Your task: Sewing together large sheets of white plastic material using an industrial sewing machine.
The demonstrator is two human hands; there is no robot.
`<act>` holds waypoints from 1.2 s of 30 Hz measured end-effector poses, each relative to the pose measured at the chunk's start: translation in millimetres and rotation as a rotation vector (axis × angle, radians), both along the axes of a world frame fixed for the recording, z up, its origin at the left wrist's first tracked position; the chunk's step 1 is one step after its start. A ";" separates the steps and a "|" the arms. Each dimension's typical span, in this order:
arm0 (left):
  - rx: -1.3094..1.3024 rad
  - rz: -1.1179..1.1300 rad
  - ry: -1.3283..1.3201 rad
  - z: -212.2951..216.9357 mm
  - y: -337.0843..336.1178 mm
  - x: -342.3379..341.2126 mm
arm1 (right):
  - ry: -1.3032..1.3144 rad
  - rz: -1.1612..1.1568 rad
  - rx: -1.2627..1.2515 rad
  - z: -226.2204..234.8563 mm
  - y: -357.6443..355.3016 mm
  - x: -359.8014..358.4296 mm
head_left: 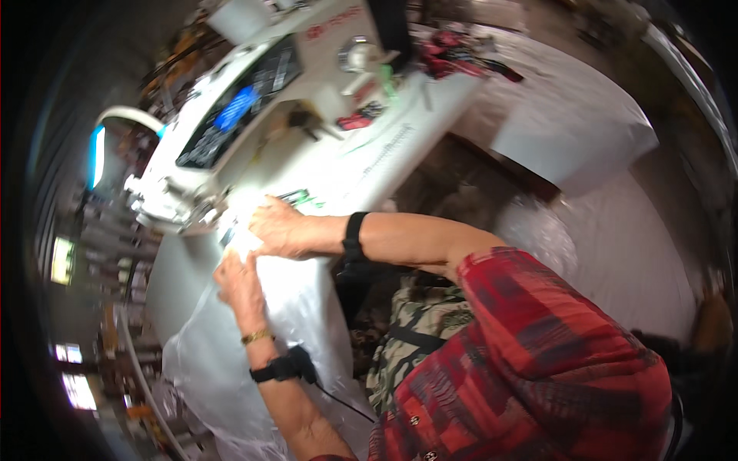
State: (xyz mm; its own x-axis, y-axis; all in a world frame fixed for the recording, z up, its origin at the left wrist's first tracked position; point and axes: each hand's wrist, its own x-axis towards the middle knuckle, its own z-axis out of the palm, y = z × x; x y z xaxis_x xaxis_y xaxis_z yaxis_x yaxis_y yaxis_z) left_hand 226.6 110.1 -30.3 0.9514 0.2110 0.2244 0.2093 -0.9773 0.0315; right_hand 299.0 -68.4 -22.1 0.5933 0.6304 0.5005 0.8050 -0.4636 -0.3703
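Observation:
A white sewing machine [254,115] stands tilted across the upper left, its needle end [192,211] brightly lit. My right hand [278,228] lies flat on white fabric [296,307] just beside the needle area. My left hand [238,280] presses the same fabric slightly nearer me, fingers toward the needle. The fabric runs from under the machine head down over the table edge. A black band sits on each wrist, and a gold bracelet on the left one.
Red and dark items [461,58] lie on the white table [400,146] behind the machine. More white cloth [607,192] piles up at the right. My red plaid sleeve [538,361] fills the lower right. Lit windows [65,261] show at the far left.

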 end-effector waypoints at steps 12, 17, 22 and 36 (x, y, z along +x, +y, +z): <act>0.000 -0.006 -0.003 0.5 0.6 -1.7 | -0.107 -0.908 0.277 -83.4 -352.2 -67.5; -0.008 0.011 -0.017 -0.4 4.1 1.2 | 0.153 -1.231 -0.579 -132.4 -458.6 -66.4; -0.017 -0.007 -0.031 -1.5 8.3 2.4 | 0.299 -1.191 -0.728 -139.7 -466.2 -58.4; -0.024 -0.022 -0.082 -4.6 11.2 4.2 | 0.223 -0.970 -0.717 -122.5 -482.2 -41.2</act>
